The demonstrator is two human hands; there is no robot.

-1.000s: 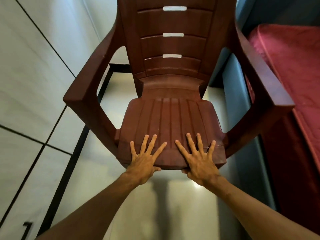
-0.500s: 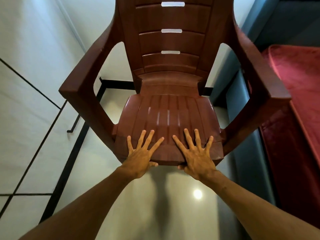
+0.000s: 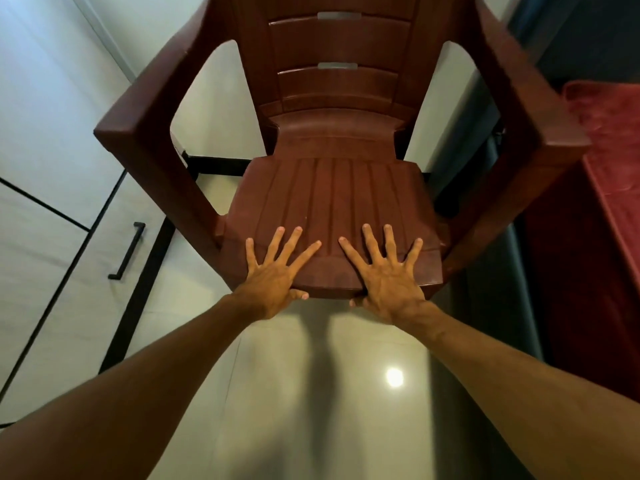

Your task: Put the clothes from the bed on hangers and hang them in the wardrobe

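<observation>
Clothes unseen; bed (image 3: 613, 202) far right, wardrobe (image 3: 52, 133) left. My left hand (image 3: 273, 275) and right hand (image 3: 388, 278) remain spread flat, unclenched, on the chair (image 3: 332, 195), which now looms closer; hanging not started.

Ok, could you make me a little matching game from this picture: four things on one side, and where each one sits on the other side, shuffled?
Things
1. brown moulded plastic armchair
2. slim black bar handle
3. dark red bedspread
4. round bright spot of reflected light

Places
A. on the glossy pale floor, between the two forearms
B. at the far right edge of the view
C. in the centre, under the left hand and the right hand
D. on the white panelled door at the left

Pairs: 1-C, 2-D, 3-B, 4-A
</observation>
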